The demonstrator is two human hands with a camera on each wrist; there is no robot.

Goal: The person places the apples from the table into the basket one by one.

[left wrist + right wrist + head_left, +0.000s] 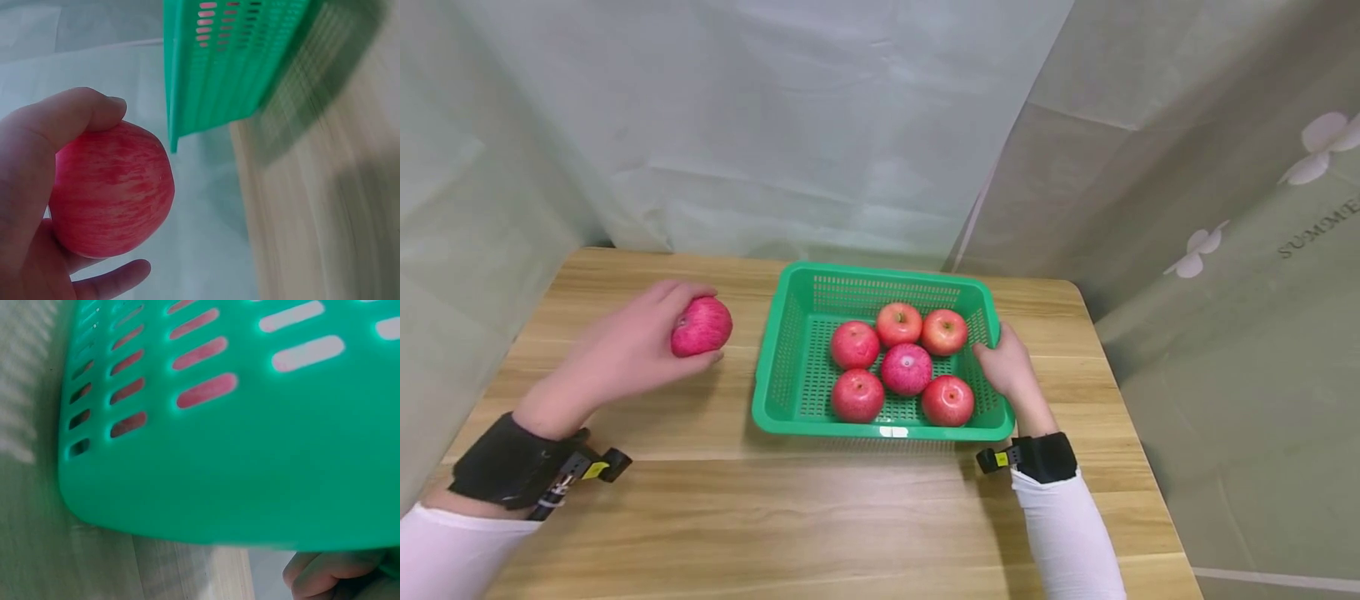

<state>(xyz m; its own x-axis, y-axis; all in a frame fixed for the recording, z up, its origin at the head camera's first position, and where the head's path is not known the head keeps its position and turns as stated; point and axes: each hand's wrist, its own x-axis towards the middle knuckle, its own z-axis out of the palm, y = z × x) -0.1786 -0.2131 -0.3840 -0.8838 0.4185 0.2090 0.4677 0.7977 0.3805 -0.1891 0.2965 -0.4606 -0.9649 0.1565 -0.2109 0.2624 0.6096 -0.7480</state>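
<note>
In the head view my left hand [638, 340] holds a red apple [702, 327] above the table, left of a green plastic basket [762, 367]. The left wrist view shows the thumb on one side of that apple [115, 190] and fingers curled around the other. My right hand [1009, 367] grips the basket's right rim, thumb on the inner side; the other fingers are mostly hidden beneath it. Several red apples, among them a darker pinkish one [907, 370], sit in the basket's middle and right part. In the right wrist view the basket wall [250, 475] covers most of the picture.
The basket stands on a wooden table [865, 517] with rounded far corners. Pale sheeting [790, 125] hangs behind the table and on the left. On the right hangs a greyish curtain [1225, 350] with printed flowers and lettering.
</note>
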